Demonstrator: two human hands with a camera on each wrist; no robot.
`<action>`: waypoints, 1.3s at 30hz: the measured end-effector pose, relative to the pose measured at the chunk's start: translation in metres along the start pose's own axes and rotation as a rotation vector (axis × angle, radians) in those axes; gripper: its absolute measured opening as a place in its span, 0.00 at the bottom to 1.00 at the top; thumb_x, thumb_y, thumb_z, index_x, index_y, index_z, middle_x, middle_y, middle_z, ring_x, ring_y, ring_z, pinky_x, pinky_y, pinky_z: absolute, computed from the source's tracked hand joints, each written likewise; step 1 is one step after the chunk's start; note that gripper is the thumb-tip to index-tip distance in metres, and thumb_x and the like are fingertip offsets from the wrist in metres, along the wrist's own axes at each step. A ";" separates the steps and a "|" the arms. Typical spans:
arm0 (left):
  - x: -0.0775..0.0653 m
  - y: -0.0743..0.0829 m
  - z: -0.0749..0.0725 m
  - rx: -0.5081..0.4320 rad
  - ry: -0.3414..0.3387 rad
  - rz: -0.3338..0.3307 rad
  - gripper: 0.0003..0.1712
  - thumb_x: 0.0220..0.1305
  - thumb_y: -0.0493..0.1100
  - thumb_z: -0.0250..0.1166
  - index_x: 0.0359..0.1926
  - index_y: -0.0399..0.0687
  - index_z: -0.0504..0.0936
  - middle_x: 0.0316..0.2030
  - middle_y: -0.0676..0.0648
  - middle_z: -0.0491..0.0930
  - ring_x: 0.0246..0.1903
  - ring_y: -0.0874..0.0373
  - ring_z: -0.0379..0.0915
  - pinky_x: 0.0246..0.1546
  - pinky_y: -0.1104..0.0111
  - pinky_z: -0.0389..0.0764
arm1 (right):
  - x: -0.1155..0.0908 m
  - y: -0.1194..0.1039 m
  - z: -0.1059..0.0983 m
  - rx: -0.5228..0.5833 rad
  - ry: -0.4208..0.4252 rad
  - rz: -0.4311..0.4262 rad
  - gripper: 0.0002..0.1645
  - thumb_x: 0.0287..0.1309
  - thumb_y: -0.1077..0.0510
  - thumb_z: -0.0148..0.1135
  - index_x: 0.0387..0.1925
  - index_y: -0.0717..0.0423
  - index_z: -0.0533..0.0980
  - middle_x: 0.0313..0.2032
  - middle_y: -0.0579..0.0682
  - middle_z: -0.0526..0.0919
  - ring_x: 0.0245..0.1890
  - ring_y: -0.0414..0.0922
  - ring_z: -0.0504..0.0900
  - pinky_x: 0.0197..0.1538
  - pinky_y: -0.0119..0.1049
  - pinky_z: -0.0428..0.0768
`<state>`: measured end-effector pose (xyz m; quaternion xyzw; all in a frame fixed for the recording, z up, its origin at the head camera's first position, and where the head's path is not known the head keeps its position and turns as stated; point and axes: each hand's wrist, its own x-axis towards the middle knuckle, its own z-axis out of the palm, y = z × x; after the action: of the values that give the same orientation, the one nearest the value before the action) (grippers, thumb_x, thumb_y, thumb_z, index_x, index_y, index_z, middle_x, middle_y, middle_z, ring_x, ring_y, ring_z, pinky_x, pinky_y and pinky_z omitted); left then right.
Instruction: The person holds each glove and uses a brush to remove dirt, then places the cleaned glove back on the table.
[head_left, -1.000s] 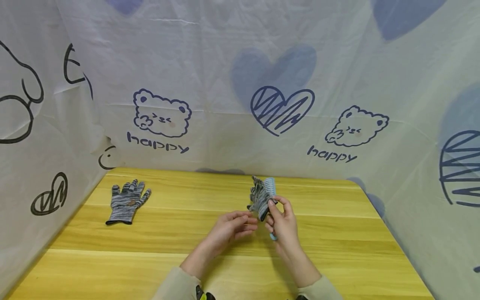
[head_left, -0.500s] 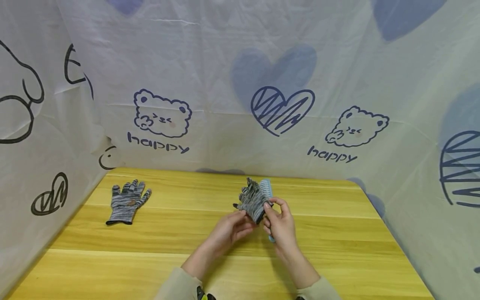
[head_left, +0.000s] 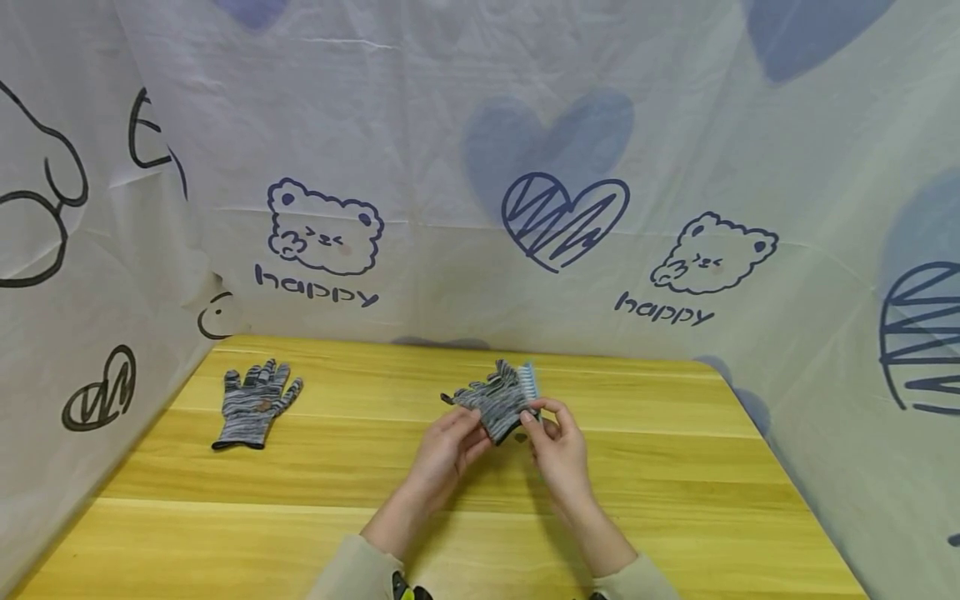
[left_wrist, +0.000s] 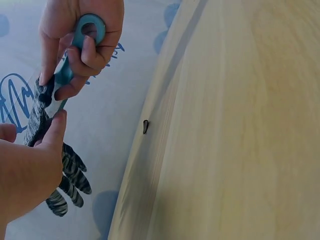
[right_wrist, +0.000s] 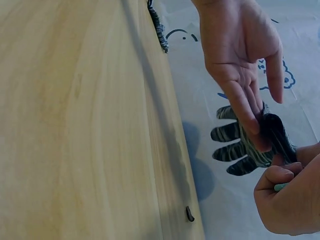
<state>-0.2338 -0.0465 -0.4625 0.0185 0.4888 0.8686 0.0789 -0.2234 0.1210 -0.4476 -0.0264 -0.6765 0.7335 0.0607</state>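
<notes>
A grey-and-black knit glove [head_left: 497,406] is held up over the table between both hands, its fingers pointing away and to the left. My left hand [head_left: 447,444] holds its cuff side, with the thumb on top. With thumb and fingertips my right hand [head_left: 558,446] pinches the cuff's right edge. The same hand grips a light-blue brush [head_left: 528,381], whose pale, striped head shows beyond the glove. In the left wrist view, the brush's ring-ended handle [left_wrist: 91,22] lies under the curled right fingers. The glove hides the middle of the brush.
A second matching glove [head_left: 258,404] lies flat at the left of the wooden table [head_left: 360,517], with a brown spot on it. A small dark piece [left_wrist: 145,126] lies on the tabletop below the hands. A printed white cloth [head_left: 442,275] hangs behind and along both sides.
The held glove has swung leftward and spread flatter. My left hand has come from beside its cuff to holding it. The brush has shifted slightly left, and the small dark piece now shows.
</notes>
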 end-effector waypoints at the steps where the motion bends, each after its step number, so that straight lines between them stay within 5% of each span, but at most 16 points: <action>1: 0.000 0.000 0.000 -0.002 0.010 0.010 0.06 0.77 0.34 0.55 0.41 0.38 0.78 0.39 0.48 0.82 0.40 0.60 0.82 0.48 0.70 0.86 | 0.000 0.000 0.000 -0.011 -0.004 0.006 0.16 0.73 0.60 0.63 0.58 0.59 0.75 0.28 0.44 0.80 0.22 0.36 0.67 0.23 0.26 0.64; 7: 0.002 0.000 -0.003 0.025 0.033 0.063 0.15 0.76 0.30 0.57 0.57 0.22 0.74 0.51 0.36 0.83 0.47 0.60 0.82 0.51 0.70 0.85 | -0.001 0.003 0.003 -0.049 -0.030 0.025 0.16 0.72 0.60 0.65 0.57 0.58 0.76 0.30 0.44 0.83 0.22 0.34 0.68 0.23 0.25 0.65; 12: 0.000 0.001 -0.006 0.093 0.035 0.081 0.25 0.74 0.27 0.57 0.67 0.19 0.67 0.65 0.23 0.71 0.57 0.54 0.78 0.55 0.70 0.83 | -0.001 0.006 0.004 -0.048 -0.045 0.028 0.16 0.72 0.60 0.64 0.57 0.59 0.75 0.29 0.44 0.81 0.21 0.34 0.66 0.22 0.25 0.64; 21: 0.001 0.003 -0.008 0.114 0.072 0.099 0.22 0.71 0.24 0.58 0.63 0.18 0.70 0.61 0.26 0.77 0.50 0.61 0.80 0.50 0.72 0.84 | 0.000 0.002 0.001 -0.061 -0.034 -0.009 0.13 0.78 0.61 0.54 0.60 0.58 0.72 0.38 0.51 0.86 0.23 0.36 0.67 0.24 0.25 0.65; 26: 0.001 0.006 -0.012 0.177 0.091 0.099 0.26 0.72 0.26 0.58 0.67 0.17 0.66 0.65 0.24 0.73 0.60 0.52 0.76 0.53 0.71 0.83 | 0.002 -0.001 -0.003 -0.132 -0.018 -0.109 0.22 0.81 0.62 0.47 0.71 0.50 0.68 0.50 0.62 0.87 0.24 0.35 0.66 0.26 0.25 0.66; 31: 0.001 0.008 -0.014 0.209 0.094 0.087 0.33 0.72 0.27 0.58 0.73 0.18 0.59 0.70 0.22 0.63 0.71 0.39 0.61 0.59 0.66 0.81 | 0.002 -0.001 -0.005 -0.334 -0.020 -0.271 0.33 0.80 0.62 0.50 0.80 0.38 0.61 0.51 0.59 0.87 0.28 0.39 0.74 0.30 0.28 0.74; 39: 0.002 0.008 -0.014 0.204 0.108 0.105 0.29 0.72 0.26 0.58 0.70 0.18 0.63 0.67 0.22 0.68 0.67 0.40 0.69 0.56 0.68 0.83 | -0.005 0.006 0.002 -0.637 0.008 -0.658 0.29 0.74 0.66 0.59 0.72 0.51 0.74 0.52 0.58 0.85 0.42 0.48 0.85 0.42 0.41 0.88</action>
<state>-0.2378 -0.0619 -0.4627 0.0050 0.5766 0.8170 0.0048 -0.2193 0.1178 -0.4541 0.1696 -0.8405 0.4305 0.2820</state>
